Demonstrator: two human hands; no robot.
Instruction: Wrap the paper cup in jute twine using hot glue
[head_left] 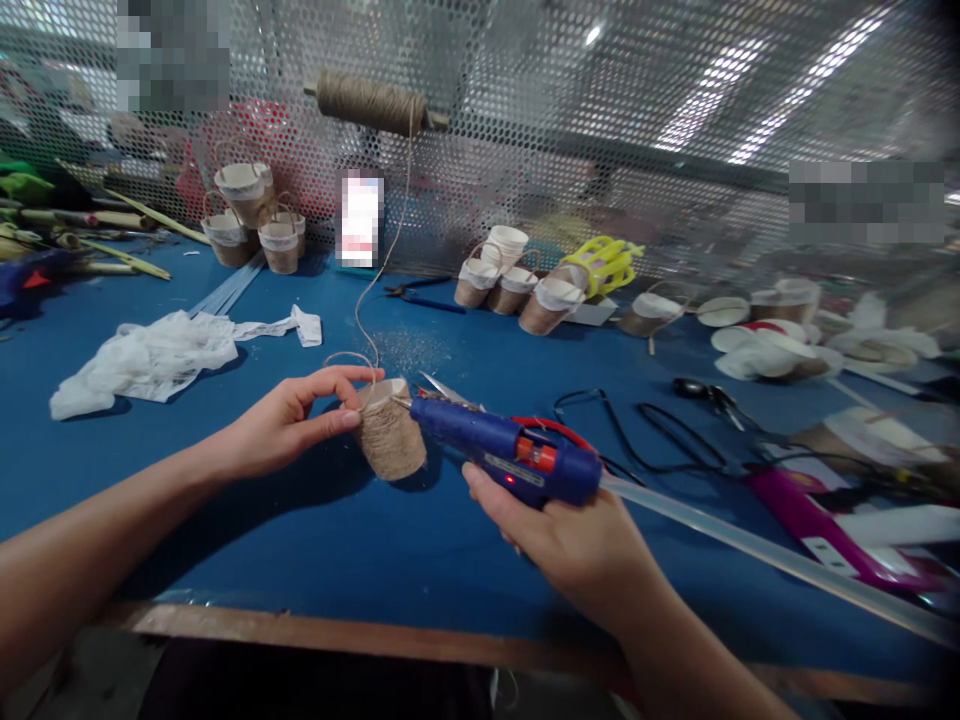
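My left hand (pixel 289 420) pinches a small cup wrapped in jute twine (pixel 388 430), thumb and forefinger on its rim, and holds it just above the blue table (pixel 315 540). My right hand (pixel 570 545) grips a blue hot glue gun (pixel 510 455); its nozzle touches the cup's upper side. A clear glue stick (pixel 750 545) sticks out of the gun's back toward the right. Twine (pixel 390 250) runs from the cup up to a spool (pixel 371 100) mounted on the perforated metal screen.
Twine-wrapped cups stand at the back left (pixel 247 215) and back centre (pixel 517 280). White fabric (pixel 150 360) lies at left. Pliers (pixel 420 292), black cables (pixel 645 430), scissors (pixel 712 395), a pink tool (pixel 825 525) and more cups (pixel 765 345) lie at right. Wooden table edge (pixel 360 635) runs in front.
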